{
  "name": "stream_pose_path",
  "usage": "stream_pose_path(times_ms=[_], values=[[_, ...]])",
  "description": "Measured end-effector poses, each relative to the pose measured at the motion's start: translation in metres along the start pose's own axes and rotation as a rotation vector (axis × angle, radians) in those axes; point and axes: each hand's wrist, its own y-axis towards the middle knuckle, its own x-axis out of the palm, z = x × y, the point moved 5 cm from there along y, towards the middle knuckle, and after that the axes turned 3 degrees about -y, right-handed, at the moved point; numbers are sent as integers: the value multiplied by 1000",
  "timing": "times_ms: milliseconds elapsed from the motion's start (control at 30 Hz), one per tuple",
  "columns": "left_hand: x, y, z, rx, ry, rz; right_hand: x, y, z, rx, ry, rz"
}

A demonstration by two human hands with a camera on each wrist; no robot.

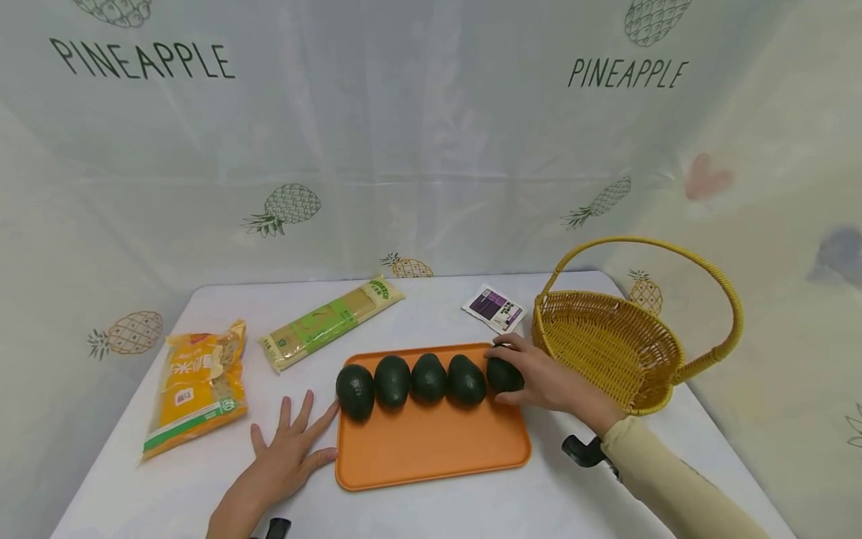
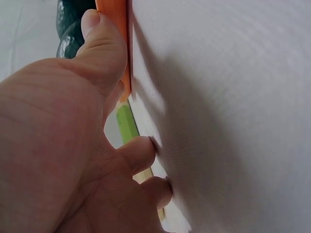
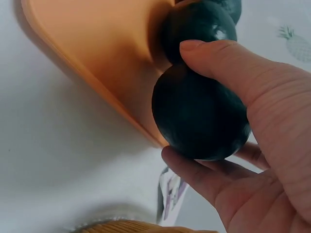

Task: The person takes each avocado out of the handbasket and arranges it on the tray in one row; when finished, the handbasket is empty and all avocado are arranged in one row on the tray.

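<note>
Several dark green avocados (image 1: 391,382) lie in a row along the far side of an orange tray (image 1: 431,449). My right hand (image 1: 548,378) grips the rightmost avocado (image 1: 503,374) at the tray's right end. In the right wrist view, thumb and fingers are curled round that avocado (image 3: 199,114), which sits against its neighbour (image 3: 199,26). My left hand (image 1: 286,453) is spread at the tray's left edge, thumb and index finger at the rim. In the left wrist view, the thumb (image 2: 104,43) touches the orange tray (image 2: 114,14) and other fingertips rest on the white table.
A yellow wicker basket (image 1: 606,344) with a tall handle stands right of the tray. Behind the tray lie a small purple-and-white packet (image 1: 497,308) and a long green noodle packet (image 1: 331,322). An orange-and-clear bag (image 1: 197,389) lies at the left. A pineapple-print curtain (image 1: 417,150) hangs behind.
</note>
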Motion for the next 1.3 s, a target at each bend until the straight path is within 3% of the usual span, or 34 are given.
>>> stream_pose_path(times_ms=[500,833,1300], values=[[-1,-4,0,14,-4,3,11,3,7,-32,21,-53],[0,-6,1,3,-16,0,17,8,6,-114,41,-170],[0,-4,0,14,-14,12,16,7,9,-104,32,-155]])
